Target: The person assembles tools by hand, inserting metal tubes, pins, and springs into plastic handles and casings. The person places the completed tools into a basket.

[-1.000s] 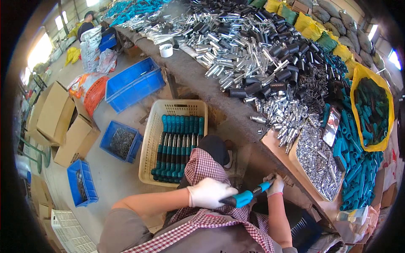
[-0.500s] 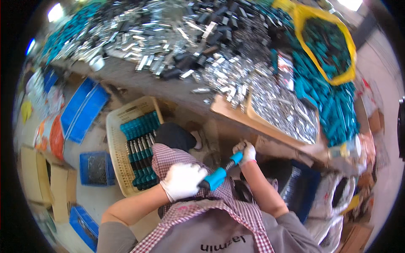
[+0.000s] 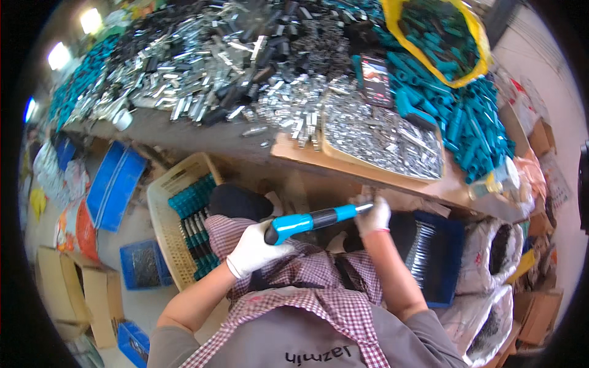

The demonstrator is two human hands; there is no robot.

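Observation:
A teal and black screwdriver [image 3: 305, 223] with a bent handle lies nearly level above my lap. My left hand [image 3: 255, 248], in a white glove, is closed around its handle end. At the other end, the gloved fingers of my right hand [image 3: 374, 216] close on the metal tip; they are bare at the ends and slightly blurred. Beside my knee, a cream basket [image 3: 161, 211] holds rows of similar teal and black tools. Across the bench in front lie heaps of silver metal parts [image 3: 386, 138] and teal handle parts [image 3: 475, 135].
A phone [image 3: 376, 81] leans among the parts. A yellow-rimmed bag [image 3: 485, 46] of teal parts sits at the far right. Blue crates [image 3: 446, 260] stand on both sides, one holding metal rods. White sacks [image 3: 481, 270] are at the right. The bench edge [image 3: 362, 168] runs just beyond my hands.
The screwdriver has swung to a more level angle. Its teal sections now sit closer together, with the dark rod between them no longer showing. My right hand has shifted onto the metal tip.

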